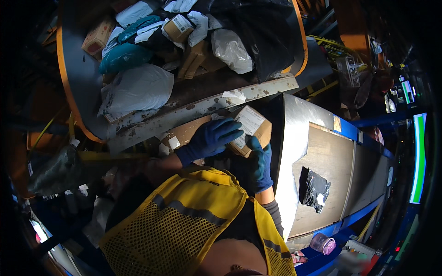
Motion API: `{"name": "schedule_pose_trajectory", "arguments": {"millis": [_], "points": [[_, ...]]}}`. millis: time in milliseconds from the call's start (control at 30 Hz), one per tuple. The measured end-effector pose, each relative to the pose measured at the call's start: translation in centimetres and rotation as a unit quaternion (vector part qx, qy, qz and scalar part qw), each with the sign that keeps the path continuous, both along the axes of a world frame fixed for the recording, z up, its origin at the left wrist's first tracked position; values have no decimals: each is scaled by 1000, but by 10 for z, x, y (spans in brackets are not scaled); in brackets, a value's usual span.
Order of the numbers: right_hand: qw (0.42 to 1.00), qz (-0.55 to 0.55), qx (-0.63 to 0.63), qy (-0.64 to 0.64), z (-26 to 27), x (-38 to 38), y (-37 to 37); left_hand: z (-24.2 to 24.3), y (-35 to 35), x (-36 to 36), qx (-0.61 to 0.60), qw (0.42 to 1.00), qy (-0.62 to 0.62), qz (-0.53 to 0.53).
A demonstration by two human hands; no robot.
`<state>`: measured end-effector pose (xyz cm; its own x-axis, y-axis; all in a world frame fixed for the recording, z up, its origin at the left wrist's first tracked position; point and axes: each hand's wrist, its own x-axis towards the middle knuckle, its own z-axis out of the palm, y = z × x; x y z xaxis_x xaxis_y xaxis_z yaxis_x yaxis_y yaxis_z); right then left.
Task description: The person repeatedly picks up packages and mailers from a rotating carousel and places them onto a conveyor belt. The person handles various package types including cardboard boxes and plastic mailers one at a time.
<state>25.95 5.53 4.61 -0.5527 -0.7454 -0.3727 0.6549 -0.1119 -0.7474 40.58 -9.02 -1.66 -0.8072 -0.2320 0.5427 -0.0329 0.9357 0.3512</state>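
Observation:
A small brown cardboard box (265, 132) with a white printed label (249, 121) is tilted in front of my chest. My right hand (259, 165), in a blue knit glove with a darker coated palm, grips its near corner, the thumb over the label's lower edge. From the left, my left hand (214, 138), gloved the same way, reaches across the box's left side with its fingertips at the label. Its thumb is hidden, so whether it grips the box cannot be told. Below the left hand lies another brown cardboard surface (186, 130) with white paper scraps.
Beyond a worn metal lip (203, 109), an orange-edged chute (77, 86) holds several poly mailers, bags and boxes. To the right, a black plastic parcel (316, 189) lies on a conveyor belt (333, 151) with blue side rails. A clear plastic tub (322, 243) stands beside the conveyor.

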Motion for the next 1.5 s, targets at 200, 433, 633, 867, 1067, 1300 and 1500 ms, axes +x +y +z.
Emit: {"name": "schedule_pose_trajectory", "arguments": {"millis": [200, 433, 633, 867, 1067, 1300, 1500], "points": [[987, -88, 14, 133, -35, -43, 60, -26, -101, 43, -38, 991, 23, 129], [984, -156, 8, 90, -47, -59, 62, -105, -308, 76, -100, 866, -259, 415], [953, -252, 77, 148, -42, -67, 70, -178, -377, 46, -5, 799, -461, 387], [894, -325, 116, 286, -81, -121, 125, -201, -370, 105, -23, 936, -23, 351], [768, -340, 354, 411, -112, -170, 165, -96, -194, 63, 276, 855, 57, 435], [615, -398, 368, 572, -45, -223, 298, -113, -170, 99, 2, 911, 88, 402], [561, -168, 689, 426, -132, -288, 383, -102, -120, 104, -151, 963, 20, 222]]}}
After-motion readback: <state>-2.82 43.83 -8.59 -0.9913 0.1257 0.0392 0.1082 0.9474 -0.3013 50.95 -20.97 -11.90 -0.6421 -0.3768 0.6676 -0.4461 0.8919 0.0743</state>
